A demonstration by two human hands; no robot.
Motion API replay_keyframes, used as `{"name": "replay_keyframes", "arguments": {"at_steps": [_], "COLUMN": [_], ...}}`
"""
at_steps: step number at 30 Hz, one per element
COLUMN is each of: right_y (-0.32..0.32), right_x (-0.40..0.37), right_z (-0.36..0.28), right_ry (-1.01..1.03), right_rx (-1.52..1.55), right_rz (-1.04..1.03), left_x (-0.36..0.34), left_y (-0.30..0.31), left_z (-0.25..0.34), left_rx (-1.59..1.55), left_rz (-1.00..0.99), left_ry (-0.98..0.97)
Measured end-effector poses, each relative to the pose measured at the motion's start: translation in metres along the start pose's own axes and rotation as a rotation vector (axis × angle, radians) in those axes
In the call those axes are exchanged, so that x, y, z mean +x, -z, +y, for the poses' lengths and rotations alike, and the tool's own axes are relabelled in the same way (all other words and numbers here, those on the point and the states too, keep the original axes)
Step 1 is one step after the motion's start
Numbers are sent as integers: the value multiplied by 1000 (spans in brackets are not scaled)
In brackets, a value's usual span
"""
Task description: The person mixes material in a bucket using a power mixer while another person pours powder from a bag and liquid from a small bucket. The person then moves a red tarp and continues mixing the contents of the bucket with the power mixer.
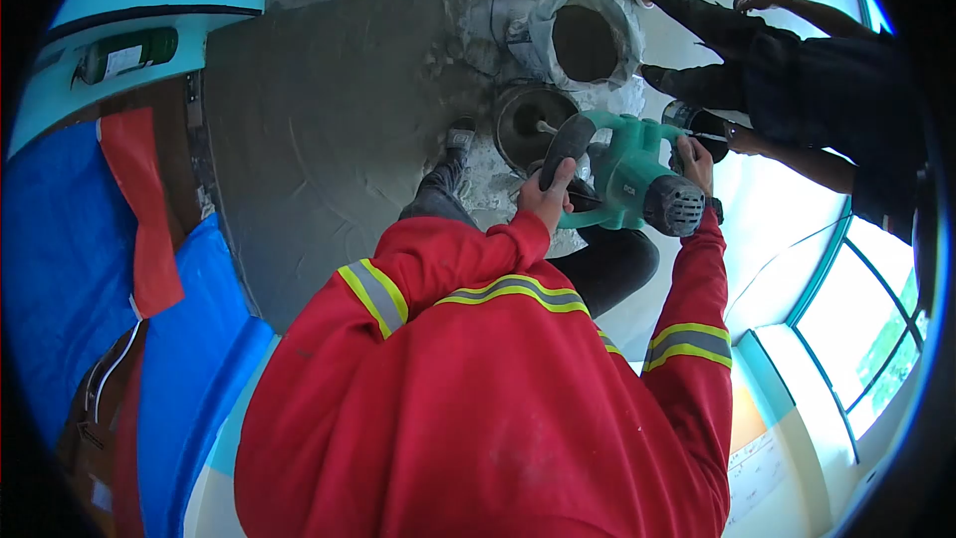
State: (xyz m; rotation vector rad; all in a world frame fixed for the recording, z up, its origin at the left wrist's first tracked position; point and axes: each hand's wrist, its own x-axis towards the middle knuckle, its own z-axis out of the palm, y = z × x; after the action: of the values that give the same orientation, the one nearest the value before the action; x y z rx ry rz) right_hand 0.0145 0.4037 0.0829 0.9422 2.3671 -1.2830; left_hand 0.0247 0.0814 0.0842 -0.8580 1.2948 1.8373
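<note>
Over a dark bucket (518, 130) on the concrete floor (319, 139), a worker in red coveralls holds a green electric mixer (627, 174). The left hand (548, 197) has its fingers closed around the black handle, and the right hand (697, 161) grips the opposite handle. The mixer's shaft (546, 127) reaches into the bucket. A dark-clad co-worker (807, 80) is just beside, near an open white sack (588, 40).

I get the green mixer (627, 174) sharp; right of it the window (864, 339) glares white, left of it the floor (329, 139) lies shadowed, edges fisheye-warped black.
</note>
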Motion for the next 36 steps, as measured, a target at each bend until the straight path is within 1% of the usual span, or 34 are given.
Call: {"name": "replay_keyframes", "arguments": {"at_steps": [1, 3, 5, 6, 8, 9, 10, 12, 13, 14, 15, 17, 18, 21, 22, 25, 28, 31, 34, 36], "right_y": [-2, -5, 0, 0, 1, 2, -2, -1, -2, -3, -1, -4, -3, -2, -8, -10, -10, -8, -12, -10], "right_x": [1, -7, 3, 3, -5, 4, 6, -2, 9, 15, 4, 14, 15, 20, 7, -1, 3, 4, -1, -14], "right_z": [2, 9, 9, 4, 0, -5, -6, -1, -7, 1, 2, -8, -3, 9, -9, -23, -21, -18, -13, -13], "right_ry": [-13, 12, 63, 26, 1, 9, 2, -11, 8, 86, 44, 13, 96, 79, 22, 120, 62, 105, 160, 84], "right_rx": [25, 13, -8, 19, -44, -73, -27, -43, -46, -119, -105, -60, -208, -184, -61, -150, -127, -195, -134, -96], "right_rz": [-8, 0, 6, -6, -14, -13, -9, -18, -14, 9, -11, -26, 15, -1, 2, 55, 18, 24, 41, 22], "left_x": [2, -2, 1, 5, 2, 5, 7, -5, 1, 0, -9, 3, 2, -2, -5, -2, -3, -2, 2, -5], "left_y": [0, 4, 1, 0, 1, -2, -2, -1, -1, 1, 2, 1, 1, 1, 2, 2, 3, 3, 6, 6], "left_z": [-2, -8, -5, -3, -6, -1, 2, -5, -1, -1, -8, -3, -3, -1, -5, -7, -5, -3, -5, -8], "left_rx": [-20, -16, 6, -2, -15, -27, -34, -52, -64, -72, -78, -86, -90, -94, -97, -94, -85, -60, -27, 14], "left_rz": [-3, -7, -5, -6, -5, -3, -3, 6, 5, 6, 17, 24, 20, 28, 26, 14, 24, 33, 31, 30], "left_ry": [2, 9, -18, -28, -23, -31, -36, 0, -6, 5, 30, 23, 27, -19, -14, -17, -9, -13, 0, 14]}}
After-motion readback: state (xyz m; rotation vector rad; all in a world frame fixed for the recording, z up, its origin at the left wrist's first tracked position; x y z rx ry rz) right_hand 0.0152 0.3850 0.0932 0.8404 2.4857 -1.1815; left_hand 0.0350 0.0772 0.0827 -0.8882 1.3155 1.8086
